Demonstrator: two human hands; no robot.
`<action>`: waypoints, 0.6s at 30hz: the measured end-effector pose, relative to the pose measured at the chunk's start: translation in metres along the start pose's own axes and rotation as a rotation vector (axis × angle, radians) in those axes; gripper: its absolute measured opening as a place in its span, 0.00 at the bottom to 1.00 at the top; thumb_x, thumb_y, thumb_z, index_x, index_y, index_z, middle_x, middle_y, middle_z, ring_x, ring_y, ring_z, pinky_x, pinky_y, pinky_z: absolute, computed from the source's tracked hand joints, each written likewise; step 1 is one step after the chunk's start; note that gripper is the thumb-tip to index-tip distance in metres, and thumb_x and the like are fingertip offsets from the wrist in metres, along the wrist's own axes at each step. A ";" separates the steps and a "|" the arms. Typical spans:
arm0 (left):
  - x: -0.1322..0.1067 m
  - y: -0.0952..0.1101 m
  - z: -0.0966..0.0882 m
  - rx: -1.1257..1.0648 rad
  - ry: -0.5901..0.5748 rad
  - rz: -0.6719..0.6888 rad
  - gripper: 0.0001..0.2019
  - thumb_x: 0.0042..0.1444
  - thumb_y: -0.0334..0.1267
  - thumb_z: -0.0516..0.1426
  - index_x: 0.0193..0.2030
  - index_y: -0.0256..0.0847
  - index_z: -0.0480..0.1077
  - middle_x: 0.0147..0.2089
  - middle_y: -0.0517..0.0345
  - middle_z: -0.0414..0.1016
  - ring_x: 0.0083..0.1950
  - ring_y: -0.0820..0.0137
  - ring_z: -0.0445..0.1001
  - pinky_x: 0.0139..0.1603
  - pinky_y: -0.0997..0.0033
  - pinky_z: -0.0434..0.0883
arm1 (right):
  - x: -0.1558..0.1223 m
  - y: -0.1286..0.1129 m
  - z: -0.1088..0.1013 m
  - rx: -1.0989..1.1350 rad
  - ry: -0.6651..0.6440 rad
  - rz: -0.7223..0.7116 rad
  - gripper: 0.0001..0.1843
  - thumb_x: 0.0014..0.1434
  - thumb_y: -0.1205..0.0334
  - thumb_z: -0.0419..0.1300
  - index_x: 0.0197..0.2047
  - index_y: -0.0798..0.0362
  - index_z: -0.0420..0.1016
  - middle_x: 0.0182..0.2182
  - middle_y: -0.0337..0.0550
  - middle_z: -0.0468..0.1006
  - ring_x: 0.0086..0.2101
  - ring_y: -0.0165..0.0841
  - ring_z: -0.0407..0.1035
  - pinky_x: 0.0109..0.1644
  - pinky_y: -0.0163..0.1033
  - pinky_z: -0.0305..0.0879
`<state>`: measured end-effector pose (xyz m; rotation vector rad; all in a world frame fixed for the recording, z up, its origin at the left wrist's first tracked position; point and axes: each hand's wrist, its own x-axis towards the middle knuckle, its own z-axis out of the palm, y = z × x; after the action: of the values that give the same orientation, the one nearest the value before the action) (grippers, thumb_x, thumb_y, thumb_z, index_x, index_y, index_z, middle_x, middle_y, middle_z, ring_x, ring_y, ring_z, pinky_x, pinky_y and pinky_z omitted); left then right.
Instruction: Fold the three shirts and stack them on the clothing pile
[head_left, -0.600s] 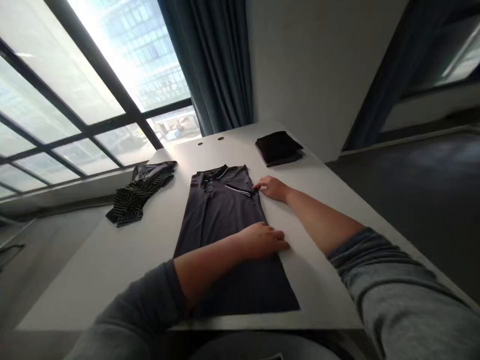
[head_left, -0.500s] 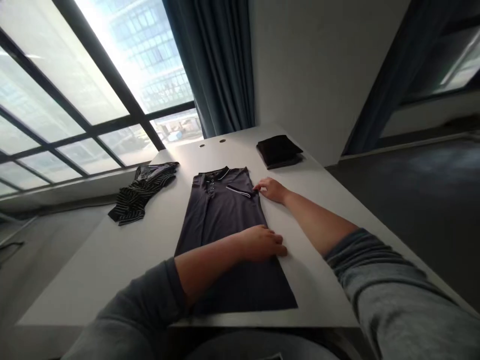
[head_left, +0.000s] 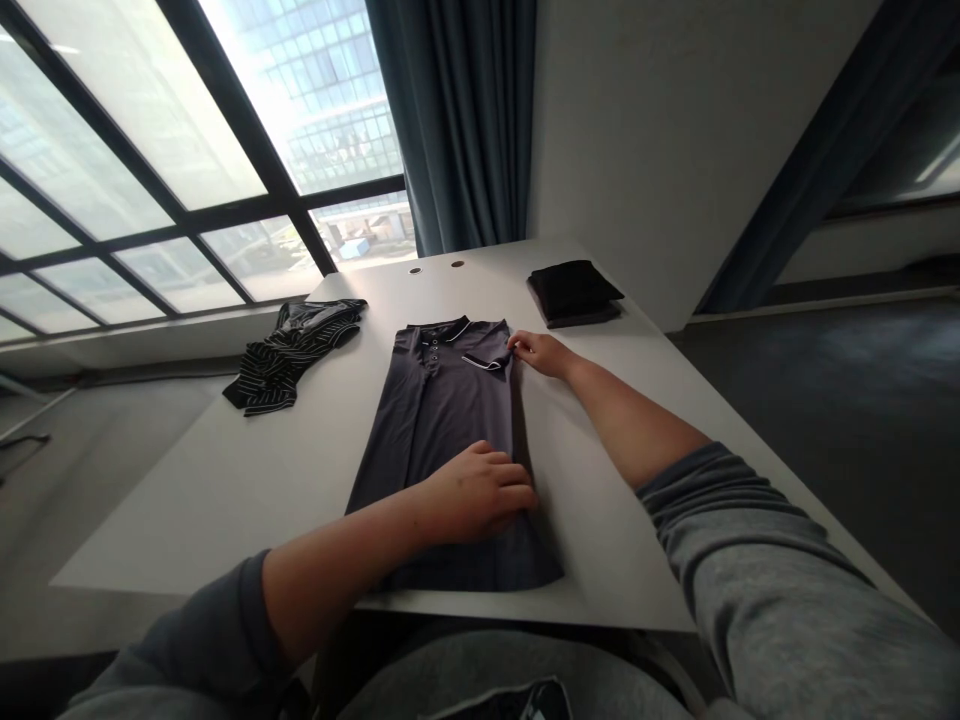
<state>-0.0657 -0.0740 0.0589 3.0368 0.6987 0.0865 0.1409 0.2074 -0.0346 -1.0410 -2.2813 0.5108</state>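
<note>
A dark grey polo shirt (head_left: 450, 420) lies in front of me, collar away from me. Its left side is folded in, and one sleeve with white-edged trim lies across the chest. My right hand (head_left: 541, 354) pinches the shirt's right edge near the shoulder. Lower down, my left hand (head_left: 487, 492) is closed on the same edge, its fingertips curled over and partly hidden. Between the two hands, the right edge is lifted slightly off the table.
The shirt rests on a white table (head_left: 630, 560). A crumpled black striped garment (head_left: 289, 360) lies at the left. Folded dark clothes (head_left: 574, 292) are stacked at the far right. Two round holes show near the far edge, beside a blue curtain (head_left: 457, 130) and windows.
The shirt's right edge has come up off the table and inward, with both hands gripping it. My left hand has shifted left. The camera view has also moved slightly.
</note>
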 end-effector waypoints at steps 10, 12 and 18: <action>-0.077 0.014 0.011 -0.023 0.103 -0.170 0.06 0.70 0.34 0.54 0.48 0.45 0.72 0.51 0.59 0.80 0.44 0.68 0.74 0.48 0.60 0.60 | 0.060 -0.077 0.022 -0.135 -0.147 -0.033 0.14 0.61 0.71 0.59 0.48 0.54 0.82 0.35 0.41 0.82 0.34 0.32 0.73 0.40 0.33 0.62; -0.090 0.015 0.010 -0.031 0.132 -0.204 0.07 0.70 0.34 0.54 0.48 0.45 0.72 0.51 0.59 0.80 0.44 0.69 0.74 0.48 0.60 0.60 | 0.070 -0.088 0.032 -0.162 -0.153 -0.050 0.15 0.60 0.72 0.59 0.47 0.54 0.82 0.36 0.42 0.83 0.35 0.32 0.73 0.40 0.33 0.61; -0.124 0.010 0.017 -0.060 0.155 -0.299 0.07 0.69 0.33 0.55 0.48 0.46 0.72 0.50 0.60 0.80 0.47 0.68 0.74 0.49 0.60 0.60 | 0.089 -0.107 0.064 -0.223 -0.194 -0.069 0.16 0.61 0.73 0.59 0.48 0.52 0.83 0.38 0.42 0.84 0.37 0.33 0.74 0.42 0.33 0.63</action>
<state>-0.1721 -0.1375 0.0361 2.8524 1.1295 0.3321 -0.0071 0.2032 0.0059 -1.0523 -2.5836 0.3472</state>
